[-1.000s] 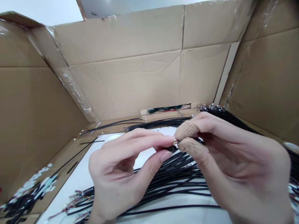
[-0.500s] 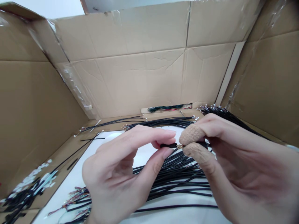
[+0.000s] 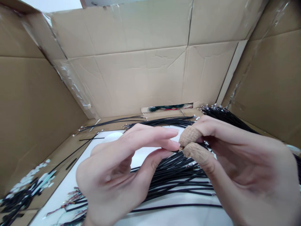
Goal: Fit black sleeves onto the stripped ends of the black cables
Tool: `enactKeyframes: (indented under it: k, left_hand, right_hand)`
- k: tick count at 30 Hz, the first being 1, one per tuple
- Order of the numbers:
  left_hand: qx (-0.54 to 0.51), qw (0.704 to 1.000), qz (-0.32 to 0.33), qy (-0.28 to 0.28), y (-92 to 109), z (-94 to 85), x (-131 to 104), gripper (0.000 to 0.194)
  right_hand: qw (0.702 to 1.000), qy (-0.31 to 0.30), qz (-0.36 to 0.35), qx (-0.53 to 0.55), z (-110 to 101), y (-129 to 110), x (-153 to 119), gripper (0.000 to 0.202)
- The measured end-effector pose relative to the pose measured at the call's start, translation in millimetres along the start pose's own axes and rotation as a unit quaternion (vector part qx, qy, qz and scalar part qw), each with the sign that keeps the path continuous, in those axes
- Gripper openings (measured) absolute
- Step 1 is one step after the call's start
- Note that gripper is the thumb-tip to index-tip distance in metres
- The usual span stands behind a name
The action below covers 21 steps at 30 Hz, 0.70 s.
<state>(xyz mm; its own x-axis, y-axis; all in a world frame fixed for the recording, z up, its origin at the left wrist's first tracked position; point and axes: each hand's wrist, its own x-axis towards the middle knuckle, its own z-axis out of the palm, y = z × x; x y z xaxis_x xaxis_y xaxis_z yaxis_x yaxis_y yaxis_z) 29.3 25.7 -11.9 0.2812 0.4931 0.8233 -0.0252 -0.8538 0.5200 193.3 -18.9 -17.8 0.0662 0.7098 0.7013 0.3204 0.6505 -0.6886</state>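
Note:
Between my two hands is a black cable with a short stretch of bare, copper-coloured wire. My left hand pinches the cable's black part between thumb and fingertips, which hide most of it. Tan finger covers wrap the thumb and index finger of my right hand. Those covered tips press together on the cable just right of the bare wire. Below the hands, a bundle of black cables lies across the white work surface.
Cardboard walls enclose the back and sides. More black cables lie along the back, and another bunch at the right. Black pieces and white connectors are heaped at the left. Coloured wire ends show at lower left.
My left fingers have shifted slightly and closed over the black part, which showed more before. The bare wire is now more covered. My right hand keeps its pinch.

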Motion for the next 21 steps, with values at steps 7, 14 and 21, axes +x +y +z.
enactKeyframes:
  k: [7, 14, 21]
  left_hand:
    - [0.039, 0.999, 0.008, -0.01, -1.3, -2.9, -0.4, 0.041]
    - [0.115, 0.993, 0.002, -0.001, 4.5, 0.0, -2.2, 0.045]
    - [0.1, 0.994, -0.003, -0.041, 6.9, -6.2, 1.2, 0.051]
  right_hand:
    - [1.0, -0.019, 0.013, 0.004, -1.1, 0.3, 1.8, 0.016]
    - [0.997, -0.046, 0.053, 0.025, -3.2, 1.7, 2.8, 0.014]
    - [0.992, -0.086, 0.083, 0.038, -5.7, 2.0, 8.0, 0.015]
